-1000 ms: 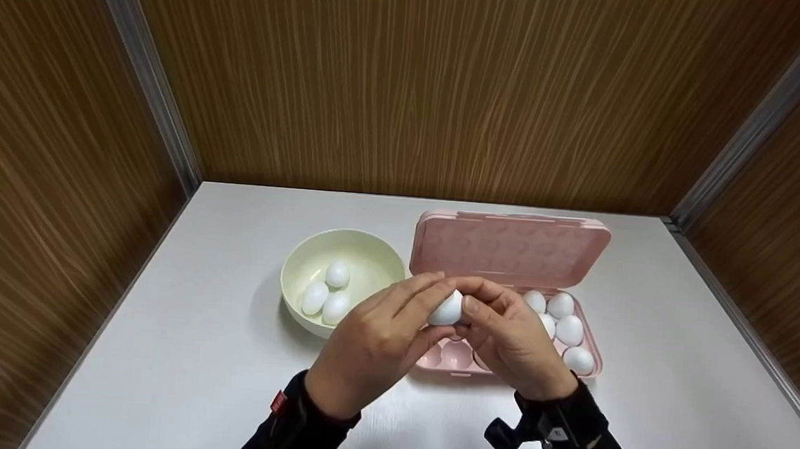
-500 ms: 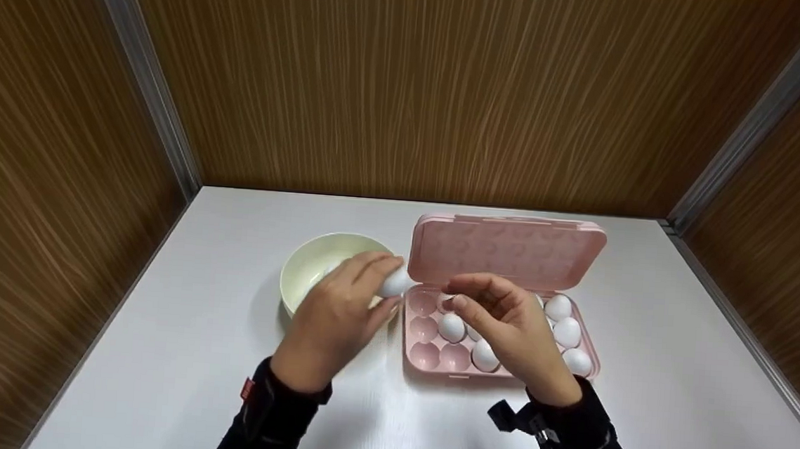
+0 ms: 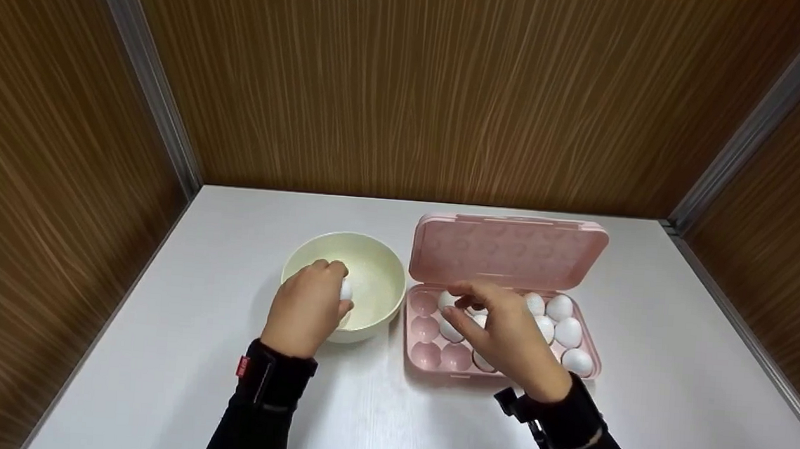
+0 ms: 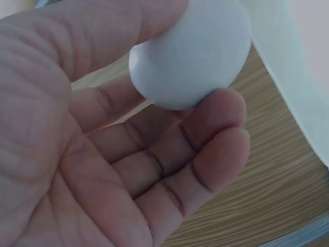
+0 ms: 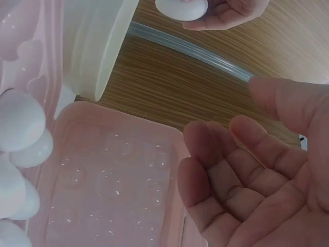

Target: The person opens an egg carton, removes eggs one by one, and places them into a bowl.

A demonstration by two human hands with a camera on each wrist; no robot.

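Over the cream bowl (image 3: pixel 368 278), at 9 o'clock of the pink egg tray (image 3: pixel 426 359) | left hand (image 3: pixel 304 309) pinches a white egg (image 4: pixel 190 56) in thumb and fingertips | right hand (image 3: pixel 505 334) hovers loosely curled, empty, above the tray | risk: a light pinch could slip, cracking the egg on the bowl.

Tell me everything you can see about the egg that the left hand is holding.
The egg is plain white, smooth and matte, with no crack or mark visible. The left hand holds it between the thumb and the fingers, which curl under it. In the head view it is mostly hidden by that hand and sits over the cream bowl. Whether it touches the bowl cannot be told.
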